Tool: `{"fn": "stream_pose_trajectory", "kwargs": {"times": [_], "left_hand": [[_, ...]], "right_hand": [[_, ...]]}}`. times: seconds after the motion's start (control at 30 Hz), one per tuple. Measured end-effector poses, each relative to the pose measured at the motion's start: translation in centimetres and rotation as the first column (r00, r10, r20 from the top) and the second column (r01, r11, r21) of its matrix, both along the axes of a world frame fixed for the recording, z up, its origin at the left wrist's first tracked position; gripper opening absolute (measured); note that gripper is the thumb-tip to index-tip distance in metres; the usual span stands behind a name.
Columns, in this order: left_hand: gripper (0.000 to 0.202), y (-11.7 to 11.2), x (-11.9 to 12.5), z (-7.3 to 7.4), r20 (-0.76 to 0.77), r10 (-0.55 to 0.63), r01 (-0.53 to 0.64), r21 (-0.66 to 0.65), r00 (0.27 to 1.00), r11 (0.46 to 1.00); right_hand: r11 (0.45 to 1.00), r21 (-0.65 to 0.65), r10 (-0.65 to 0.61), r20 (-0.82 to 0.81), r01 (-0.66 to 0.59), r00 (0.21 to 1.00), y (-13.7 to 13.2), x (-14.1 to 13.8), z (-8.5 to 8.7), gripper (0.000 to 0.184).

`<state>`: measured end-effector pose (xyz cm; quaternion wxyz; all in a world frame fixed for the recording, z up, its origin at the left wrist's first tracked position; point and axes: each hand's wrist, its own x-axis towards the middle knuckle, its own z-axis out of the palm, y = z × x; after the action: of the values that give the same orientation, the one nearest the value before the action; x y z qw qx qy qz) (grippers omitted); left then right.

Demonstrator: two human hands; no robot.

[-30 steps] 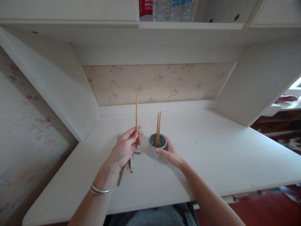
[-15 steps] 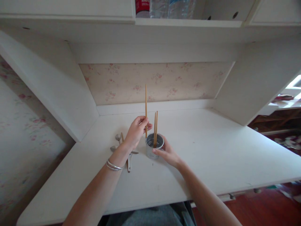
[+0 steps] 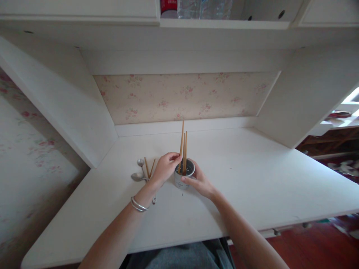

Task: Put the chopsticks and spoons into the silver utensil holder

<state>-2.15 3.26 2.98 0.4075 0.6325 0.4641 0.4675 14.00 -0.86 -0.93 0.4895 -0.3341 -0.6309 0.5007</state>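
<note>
A small perforated metal holder (image 3: 178, 181) stands on the white desk (image 3: 252, 186). Three wooden chopsticks (image 3: 183, 149) stick up out of it. My left hand (image 3: 165, 168) pinches the leftmost chopstick at the holder's rim, its lower end down inside. My right hand (image 3: 200, 183) wraps the holder's right side and steadies it. To the left of my left hand lie two metal spoons (image 3: 138, 173) and two more chopsticks (image 3: 148, 167) on the desk.
The desk sits in a white alcove with floral wallpaper (image 3: 182, 97) at the back and slanted side panels. A shelf above holds bottles (image 3: 196, 7). Red floor shows at the lower right.
My left hand carried a chopstick from the left over to the holder and lowered it in beside the other two. My right hand stayed on the holder.
</note>
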Motion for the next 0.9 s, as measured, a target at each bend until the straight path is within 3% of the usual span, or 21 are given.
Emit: {"fn": "stream_pose_trajectory", "kwargs": {"times": [0.17, 0.3, 0.5, 0.67, 0.9], "left_hand": [[0.029, -0.6, 0.0, -0.3, 0.015, 0.037, -0.037, -0.028, 0.999, 0.999], [0.028, -0.3, 0.0, -0.3, -0.058, 0.016, -0.017, -0.006, 0.998, 1.000], [0.029, 0.8, 0.3, 0.4, -0.112, -0.004, 0.007, 0.025, 0.994, 1.000], [0.026, 1.2, 0.4, 0.8, -0.128, 0.058, -0.051, 0.063, 0.990, 0.997], [0.027, 0.9, 0.2, 0.4, -0.105, 0.017, -0.016, 0.011, 0.994, 1.000]], "right_hand": [[1.000, 0.000, -0.004, 0.014, 0.004, 1.000, 0.0, 0.1, 0.0, 0.070], [1.000, 0.001, -0.003, 0.019, 0.003, 1.000, 0.0, 0.0, 0.0, 0.069], [1.000, 0.004, 0.001, 0.010, -0.001, 1.000, -0.1, 0.0, 0.2, 0.068], [1.000, -0.010, -0.014, 0.023, 0.014, 1.000, 0.0, 0.0, 0.0, 0.068], [1.000, 0.000, -0.012, 0.026, 0.012, 1.000, 0.1, 0.0, -0.1, 0.070]]}}
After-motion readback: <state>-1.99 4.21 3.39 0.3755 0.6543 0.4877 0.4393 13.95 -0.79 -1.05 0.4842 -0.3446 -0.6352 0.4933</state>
